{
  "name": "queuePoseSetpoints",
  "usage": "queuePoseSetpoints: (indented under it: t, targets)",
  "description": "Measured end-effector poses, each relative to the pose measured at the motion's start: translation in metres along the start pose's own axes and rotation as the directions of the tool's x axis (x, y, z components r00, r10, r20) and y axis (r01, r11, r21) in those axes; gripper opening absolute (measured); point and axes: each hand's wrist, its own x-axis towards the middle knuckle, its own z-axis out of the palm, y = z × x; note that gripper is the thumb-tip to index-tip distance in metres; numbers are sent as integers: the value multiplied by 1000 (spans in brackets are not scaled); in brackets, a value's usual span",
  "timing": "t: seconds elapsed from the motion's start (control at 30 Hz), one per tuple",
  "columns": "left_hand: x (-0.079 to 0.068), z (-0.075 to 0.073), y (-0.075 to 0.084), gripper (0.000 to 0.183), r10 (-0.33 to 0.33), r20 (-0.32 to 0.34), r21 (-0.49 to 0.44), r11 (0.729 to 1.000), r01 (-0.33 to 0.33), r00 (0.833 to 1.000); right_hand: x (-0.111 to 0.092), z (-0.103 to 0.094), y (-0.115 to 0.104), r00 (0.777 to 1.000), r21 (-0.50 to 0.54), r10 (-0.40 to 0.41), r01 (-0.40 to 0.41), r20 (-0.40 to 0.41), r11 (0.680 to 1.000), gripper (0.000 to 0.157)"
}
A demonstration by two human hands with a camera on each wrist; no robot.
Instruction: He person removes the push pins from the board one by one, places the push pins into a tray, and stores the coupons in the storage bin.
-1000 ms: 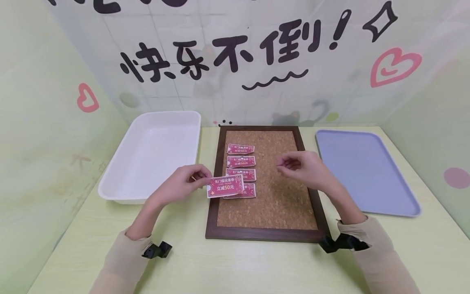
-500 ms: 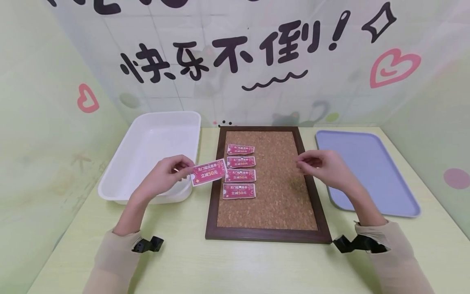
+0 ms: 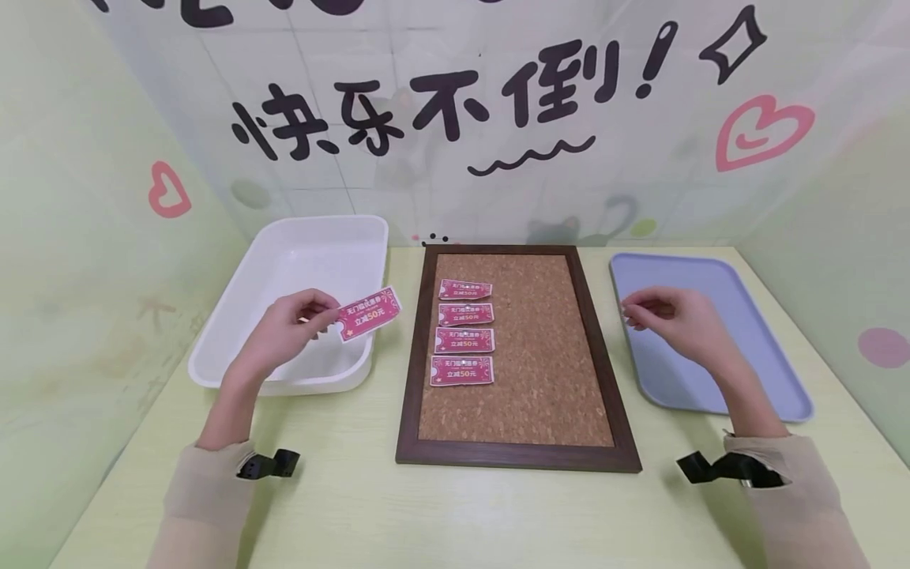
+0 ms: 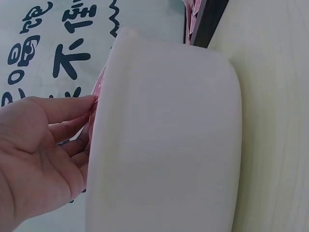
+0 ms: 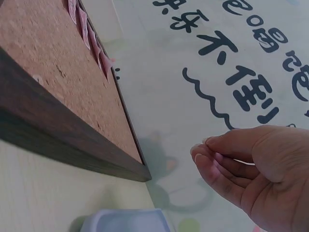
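My left hand (image 3: pixel 291 320) pinches a pink paper coupon (image 3: pixel 370 314) by its left end, above the right part of a white plastic tub (image 3: pixel 213 371). In the left wrist view the tub's wall (image 4: pixel 169 130) hides most of that coupon. My right hand (image 3: pixel 675 320) is over the left part of a blue tray (image 3: pixel 739 356), thumb and fingertips together; I cannot tell whether something tiny is between them. Between the hands lies a cork board (image 3: pixel 547 363) in a dark wooden frame. Several similar coupons (image 3: pixel 462 371) are on its left side in a column, each with a small shiny pin head.
The pale table (image 3: pixel 455 514) carries the tub on the left, the board in the middle and the tray on the right. A printed backdrop (image 3: pixel 426 190) with large black characters stands close behind them. Side walls (image 3: pixel 853 237) close off both sides.
The left hand has carried its coupon left, from over the board's lowest coupon to above the tub. The right hand has moved right, from over the cork to over the tray.
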Motion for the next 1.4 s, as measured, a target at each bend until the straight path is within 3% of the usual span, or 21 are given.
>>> queuePoseSetpoints:
  t: [0.37, 0.8, 1.1, 1.4]
  targets:
    - [-3, -14, -28, 26, -32, -67, 47, 998, 35, 997, -2, -16, 37, 996, 13, 58, -58, -67, 998, 16]
    - [-6, -26, -53, 33, -158, -115, 90, 982, 169, 981, -10, -29, 67, 969, 3, 221, -222, -114, 975, 21]
    - [-6, -30, -64, 32, -224, -122, 101, 966, 237, 967, -17, -39, 83, 939, -121, 302, -323, -165, 939, 24]
    - [-6, -31, -72, 31, -267, -83, 103, 956, 275, 960, -27, -47, 98, 924, -235, 353, -379, -144, 895, 28]
